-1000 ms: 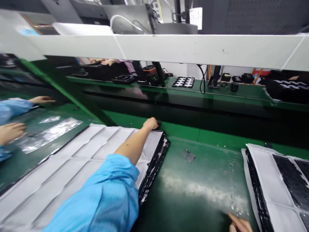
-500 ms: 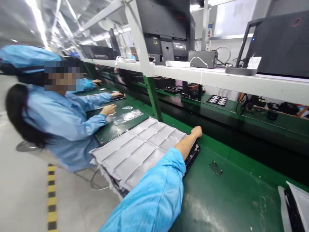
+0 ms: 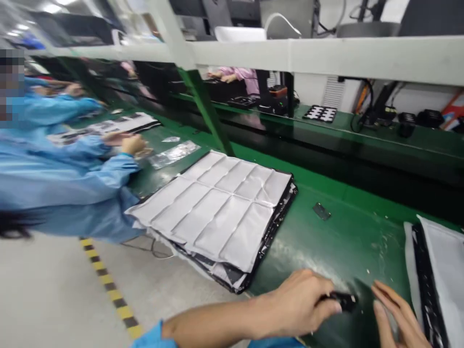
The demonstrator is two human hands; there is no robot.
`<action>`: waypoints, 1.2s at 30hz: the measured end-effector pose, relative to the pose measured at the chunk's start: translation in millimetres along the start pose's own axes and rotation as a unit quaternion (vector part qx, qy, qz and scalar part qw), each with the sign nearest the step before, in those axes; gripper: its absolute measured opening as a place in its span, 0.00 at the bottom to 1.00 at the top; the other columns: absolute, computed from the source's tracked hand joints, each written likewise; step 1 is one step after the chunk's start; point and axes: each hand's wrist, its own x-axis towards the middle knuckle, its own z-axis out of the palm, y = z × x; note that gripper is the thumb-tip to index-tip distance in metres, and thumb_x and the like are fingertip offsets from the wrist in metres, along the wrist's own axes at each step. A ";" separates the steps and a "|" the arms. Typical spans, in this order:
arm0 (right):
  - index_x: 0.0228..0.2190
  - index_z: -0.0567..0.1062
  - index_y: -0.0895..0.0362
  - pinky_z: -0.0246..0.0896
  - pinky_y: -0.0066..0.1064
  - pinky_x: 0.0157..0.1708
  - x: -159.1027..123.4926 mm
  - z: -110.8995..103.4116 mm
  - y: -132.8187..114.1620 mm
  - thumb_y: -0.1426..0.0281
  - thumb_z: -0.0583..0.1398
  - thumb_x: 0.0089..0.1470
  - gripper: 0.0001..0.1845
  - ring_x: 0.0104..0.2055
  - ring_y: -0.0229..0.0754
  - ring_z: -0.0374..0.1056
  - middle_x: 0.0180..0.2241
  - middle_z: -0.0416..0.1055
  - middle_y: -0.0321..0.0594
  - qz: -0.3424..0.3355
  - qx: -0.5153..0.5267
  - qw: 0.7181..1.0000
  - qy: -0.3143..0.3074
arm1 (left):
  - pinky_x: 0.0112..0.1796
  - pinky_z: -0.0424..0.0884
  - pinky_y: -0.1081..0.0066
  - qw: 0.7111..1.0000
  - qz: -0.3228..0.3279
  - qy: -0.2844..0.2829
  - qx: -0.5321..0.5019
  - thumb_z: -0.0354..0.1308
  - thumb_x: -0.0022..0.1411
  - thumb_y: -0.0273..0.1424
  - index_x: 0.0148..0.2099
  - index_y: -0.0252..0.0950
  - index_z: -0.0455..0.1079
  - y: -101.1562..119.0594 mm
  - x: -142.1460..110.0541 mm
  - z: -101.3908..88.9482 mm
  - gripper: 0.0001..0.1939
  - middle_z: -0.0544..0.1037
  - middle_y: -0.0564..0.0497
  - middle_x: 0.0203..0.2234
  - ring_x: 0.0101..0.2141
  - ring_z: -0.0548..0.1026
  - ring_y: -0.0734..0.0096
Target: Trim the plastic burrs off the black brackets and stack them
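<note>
Near the front edge of the green bench, my left hand [image 3: 304, 302] pinches a small black part [image 3: 346, 300] between thumb and fingers. I cannot make out its exact kind. To its right is my right hand [image 3: 398, 319], fingers stretched out with a gap between thumb and fingers, nothing seen in it. A stack of black trays topped with a white padded sheet [image 3: 213, 193] lies left of my hands. Beyond my left hand, a small dark flat piece [image 3: 321, 211] rests on the bench. At the right edge is another tray stack with a white sheet [image 3: 444, 270].
A co-worker in a blue smock [image 3: 72, 169] works on the left, with a clear plastic bag [image 3: 176, 153] close by. A green post [image 3: 205, 111] and a white shelf beam [image 3: 344, 53] cross above the bench. A striped floor line [image 3: 108, 285] runs below.
My left hand has come back from the far corner of the left tray stack to the front, now holding a small black part. My right hand has come into view beside it.
</note>
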 end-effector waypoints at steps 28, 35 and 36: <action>0.35 0.84 0.56 0.47 0.27 0.21 0.7 12.1 -54.7 0.60 0.60 0.68 0.17 0.22 0.33 0.54 0.27 0.69 0.36 0.209 0.312 0.927 0.008 | 0.29 0.64 0.77 0.972 0.123 0.138 -0.142 0.53 0.76 0.27 0.35 0.38 0.67 -2.7 38.5 63.8 0.12 0.68 0.58 0.25 0.25 0.67 0.76; 0.34 0.83 0.57 0.45 0.26 0.20 -0.3 10.0 -52.7 0.61 0.60 0.68 0.16 0.22 0.33 0.53 0.26 0.68 0.35 0.219 0.314 0.924 -0.005 | 0.29 0.64 0.77 0.970 0.142 0.144 -0.134 0.53 0.76 0.27 0.36 0.38 0.66 -2.8 38.8 66.6 0.11 0.68 0.58 0.26 0.25 0.67 0.76; 0.34 0.83 0.57 0.45 0.26 0.20 -0.3 10.3 -52.7 0.62 0.60 0.68 0.16 0.22 0.32 0.52 0.26 0.68 0.35 0.221 0.314 0.923 -0.006 | 0.29 0.64 0.77 0.970 0.143 0.143 -0.133 0.52 0.76 0.27 0.36 0.38 0.66 -3.0 38.7 66.8 0.11 0.68 0.58 0.26 0.25 0.67 0.76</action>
